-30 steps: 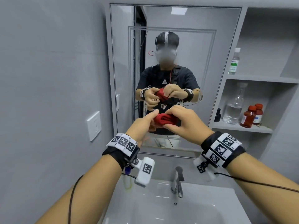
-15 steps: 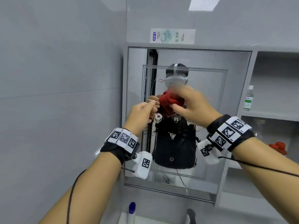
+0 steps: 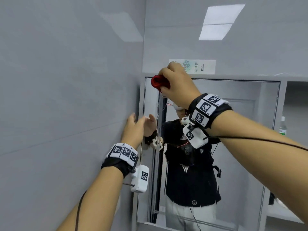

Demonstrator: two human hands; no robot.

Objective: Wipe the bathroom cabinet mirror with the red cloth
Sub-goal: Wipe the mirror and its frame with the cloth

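The cabinet mirror (image 3: 241, 147) fills the middle and right of the view, framed in grey. My right hand (image 3: 176, 84) grips the bunched red cloth (image 3: 158, 82) and holds it against the mirror's top left corner. My left hand (image 3: 135, 127) is lower, at the mirror's left edge beside the wall, fingers straight and relaxed, holding nothing. The mirror reflects a person in a dark shirt and both hands.
A grey tiled wall (image 3: 66, 97) runs along the left, close to my left hand. A pale box (image 3: 198, 66) lies on top of the cabinet. Open shelves at the right hold a bottle with a green label (image 3: 283, 127).
My right hand has carried the red cloth up and left to the mirror's top corner. My left hand has let go of the cloth and dropped to the mirror's left edge. The view tilted upward.
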